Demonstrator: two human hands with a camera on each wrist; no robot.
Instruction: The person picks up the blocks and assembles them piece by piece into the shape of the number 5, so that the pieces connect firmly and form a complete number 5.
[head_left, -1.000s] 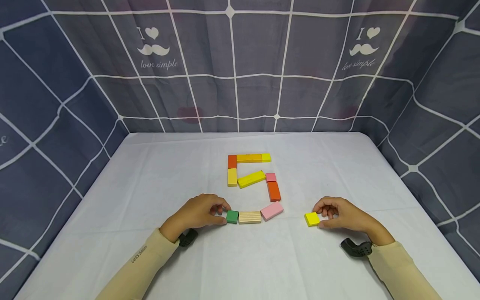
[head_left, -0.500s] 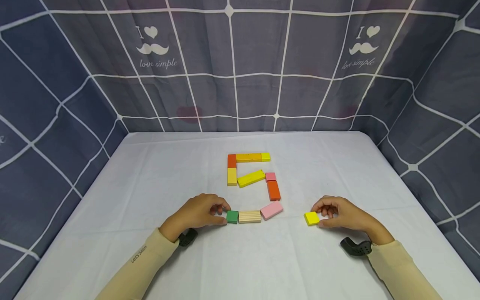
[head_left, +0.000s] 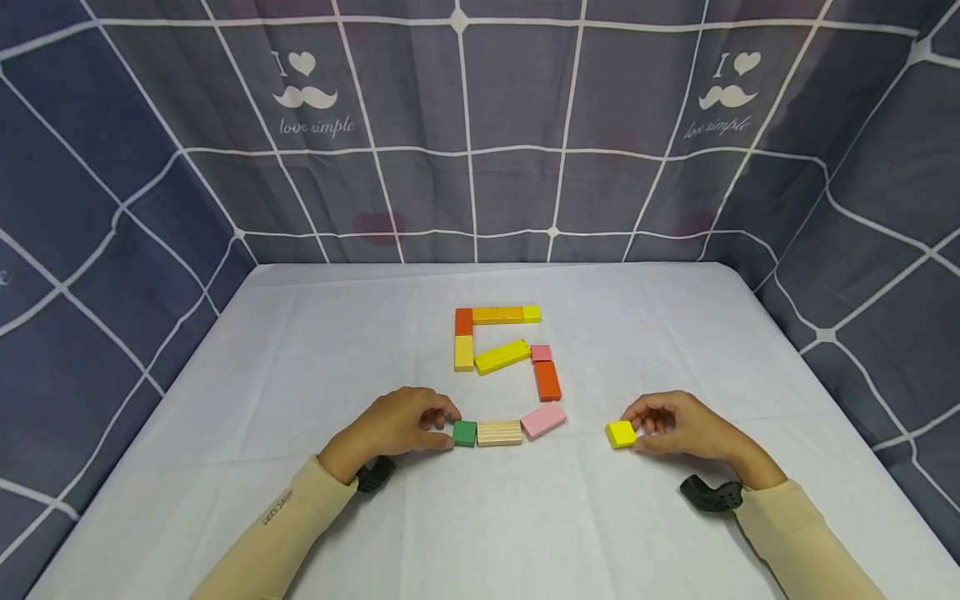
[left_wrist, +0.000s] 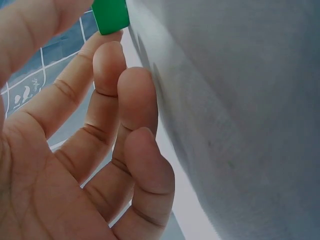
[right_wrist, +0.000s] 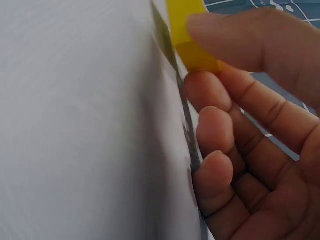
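My left hand (head_left: 405, 423) pinches a small green block (head_left: 464, 433) at its left end, thumb in front and index finger behind. In the left wrist view the green block (left_wrist: 111, 16) shows between thumb and index finger, the other fingers curled below. The green block adjoins a ribbed natural-wood block (head_left: 499, 433), followed by a pink block (head_left: 543, 421) set at a slant. Further right, a yellow block (head_left: 620, 434) is pinched by my right hand (head_left: 678, 425). Thumb and index finger grip that yellow block (right_wrist: 192, 40) in the right wrist view, close to the white cloth.
Behind the row, more blocks form a bent line: a red-orange block (head_left: 547, 381), a small pink block (head_left: 541, 353), a slanted yellow block (head_left: 502, 357) and an orange strip (head_left: 497, 315). White cloth (head_left: 315, 333) covers the table; a grey checked curtain (head_left: 517, 192) surrounds it.
My right hand has shifted slightly to the left with the yellow block. The left hand and the other blocks stay where they were.
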